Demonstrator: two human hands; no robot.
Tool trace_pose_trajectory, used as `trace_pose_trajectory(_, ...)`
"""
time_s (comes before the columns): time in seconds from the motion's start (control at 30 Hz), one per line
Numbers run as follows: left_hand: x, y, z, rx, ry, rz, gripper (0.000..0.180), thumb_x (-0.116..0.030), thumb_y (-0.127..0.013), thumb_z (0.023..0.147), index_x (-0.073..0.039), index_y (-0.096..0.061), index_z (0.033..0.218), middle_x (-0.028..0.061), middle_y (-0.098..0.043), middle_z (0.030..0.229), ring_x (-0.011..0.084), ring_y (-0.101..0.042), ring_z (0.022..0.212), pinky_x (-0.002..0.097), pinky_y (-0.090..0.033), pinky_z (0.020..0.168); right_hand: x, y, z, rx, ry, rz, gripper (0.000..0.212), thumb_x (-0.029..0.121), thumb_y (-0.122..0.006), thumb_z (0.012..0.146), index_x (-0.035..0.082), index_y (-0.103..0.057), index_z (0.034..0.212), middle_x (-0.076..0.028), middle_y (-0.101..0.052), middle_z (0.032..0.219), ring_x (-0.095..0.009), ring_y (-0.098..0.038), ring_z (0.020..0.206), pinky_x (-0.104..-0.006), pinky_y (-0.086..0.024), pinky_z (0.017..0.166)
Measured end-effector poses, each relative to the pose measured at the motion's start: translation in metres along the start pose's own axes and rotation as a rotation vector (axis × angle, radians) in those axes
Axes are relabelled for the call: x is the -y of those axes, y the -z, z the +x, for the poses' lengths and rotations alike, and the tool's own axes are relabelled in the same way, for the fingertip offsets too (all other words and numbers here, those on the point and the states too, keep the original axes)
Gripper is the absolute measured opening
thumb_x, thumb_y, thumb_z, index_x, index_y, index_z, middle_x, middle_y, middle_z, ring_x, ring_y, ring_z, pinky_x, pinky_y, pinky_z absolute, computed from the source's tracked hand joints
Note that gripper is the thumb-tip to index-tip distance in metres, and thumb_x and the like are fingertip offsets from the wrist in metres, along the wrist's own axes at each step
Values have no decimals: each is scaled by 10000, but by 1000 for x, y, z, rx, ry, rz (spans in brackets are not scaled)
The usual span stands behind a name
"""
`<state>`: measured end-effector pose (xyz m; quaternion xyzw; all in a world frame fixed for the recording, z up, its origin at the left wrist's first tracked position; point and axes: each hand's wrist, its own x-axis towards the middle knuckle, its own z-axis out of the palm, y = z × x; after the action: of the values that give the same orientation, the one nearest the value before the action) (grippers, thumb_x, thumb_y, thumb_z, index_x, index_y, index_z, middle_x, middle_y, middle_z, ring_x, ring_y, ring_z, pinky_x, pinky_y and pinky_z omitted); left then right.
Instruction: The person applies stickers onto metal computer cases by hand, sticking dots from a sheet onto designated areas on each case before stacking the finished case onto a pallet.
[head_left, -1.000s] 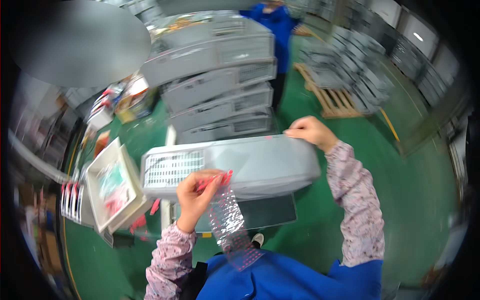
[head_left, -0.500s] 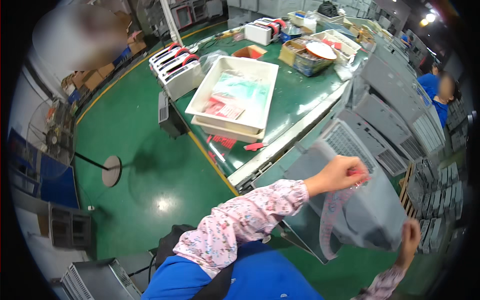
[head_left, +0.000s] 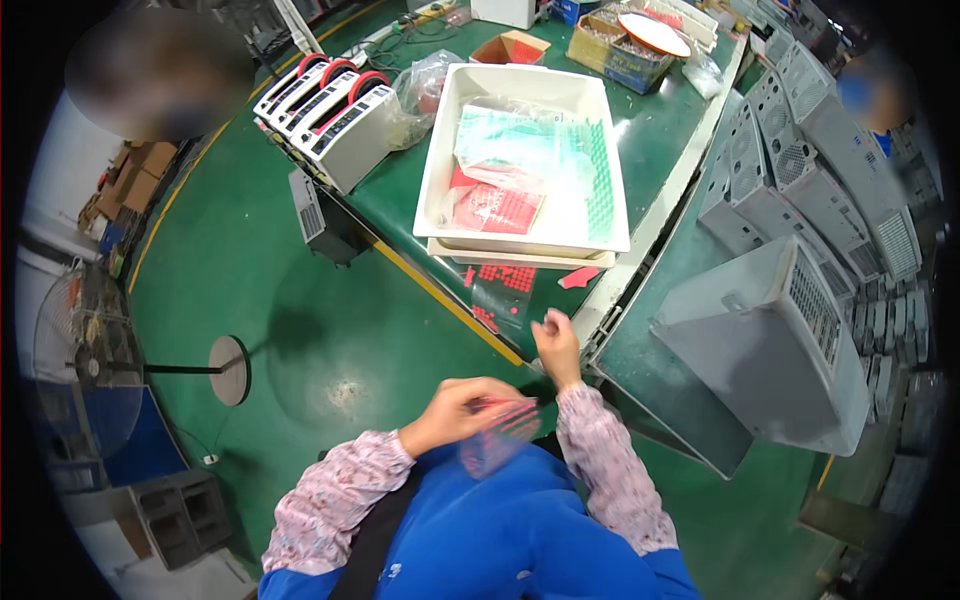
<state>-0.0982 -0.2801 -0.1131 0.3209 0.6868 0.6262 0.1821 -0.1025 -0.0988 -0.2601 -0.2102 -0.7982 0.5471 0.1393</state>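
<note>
In front of my body, my left hand (head_left: 462, 412) is closed on the edge of a clear plastic sheet (head_left: 492, 447) with red marks, which hangs from the fingers and is blurred. To its right and a little farther away, my right hand (head_left: 558, 346) is raised near the table's front corner with fingers bent together. Whatever that hand may pinch is too small to make out. Beyond it, another clear sheet with red dots (head_left: 505, 280) lies on the green table, beside a small red piece (head_left: 579, 277).
A white tray (head_left: 430, 200) of plastic bags stands on the table (head_left: 400, 215). Left of it are white devices with red rings (head_left: 335, 125). To the right a grey metal case (head_left: 745, 340) rests on a lower surface, with several more cases (head_left: 790, 150) behind. A fan stand (head_left: 230, 370) is at left.
My left hand has drawn back from over the grey case to my body, still with the sheet. My right hand has come from the lower right to the table corner. The view has shifted.
</note>
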Motion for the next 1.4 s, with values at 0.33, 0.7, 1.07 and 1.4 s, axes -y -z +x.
trace_pose_trajectory(0.33, 48, 64, -79, -130, 273, -196, 77, 1, -612, 753, 12, -589, 825, 106, -637, 879, 143, -607, 798, 251, -488, 710, -2, -60, 45, -148, -417, 123, 305, 75, -654, 700, -32, -530, 958, -116, -599, 806, -179, -581, 683, -280, -465, 624)
trace_pose_trajectory(0.7, 55, 87, -74, -218, 351, -205, 60, 3, -617, 745, 23, -571, 778, 124, -640, 840, 155, -614, 777, 272, -496, 709, 5, -52, 62, -54, -424, 410, 259, -9, -574, 747, -2, -578, 1007, -86, -611, 898, -137, -581, 741, -234, -460, 616)
trace_pose_trajectory(1.07, 60, 87, -65, -164, 380, -130, 44, 2, -605, 753, 18, -568, 771, 124, -640, 845, 165, -614, 780, 275, -491, 715, 2, -43, 71, 31, -384, 381, 218, -39, -581, 735, -38, -592, 953, -105, -626, 839, -161, -605, 734, -237, -476, 621)
trace_pose_trajectory(1.4, 54, 76, -56, -188, 349, -215, 57, -9, -622, 747, 16, -584, 781, 108, -642, 835, 140, -608, 760, 262, -489, 704, -9, -37, 80, 122, -396, 391, 157, -52, -588, 708, -49, -580, 865, -116, -626, 797, -159, -599, 666, -233, -472, 574)
